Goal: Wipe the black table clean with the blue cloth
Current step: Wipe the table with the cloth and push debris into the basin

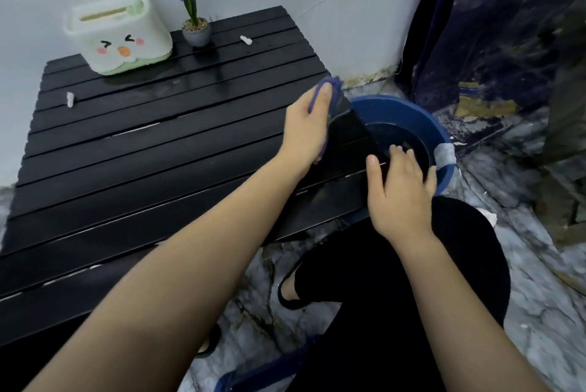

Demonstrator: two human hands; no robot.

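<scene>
The black slatted table [152, 169] fills the left half of the view, and its far slats look wet. My left hand [306, 128] grips the blue cloth [331, 84] at the table's right edge, near the far right corner. The cloth shows past my fingertips and under my palm. My right hand [399, 192] rests on the same right edge closer to me, thumb on top and fingers reaching over toward the basin. It holds nothing. Two small white scraps [246, 40] [69, 99] lie on the slats, and pale streaks [136, 130] mark the middle.
A white tissue box with a duck face [119, 33] and a small potted blue flower [196, 32] stand at the table's back. A blue basin [444, 135] sits on the floor right of the table. A dark curtain [491, 27] hangs behind it. My knee [412, 280] is below.
</scene>
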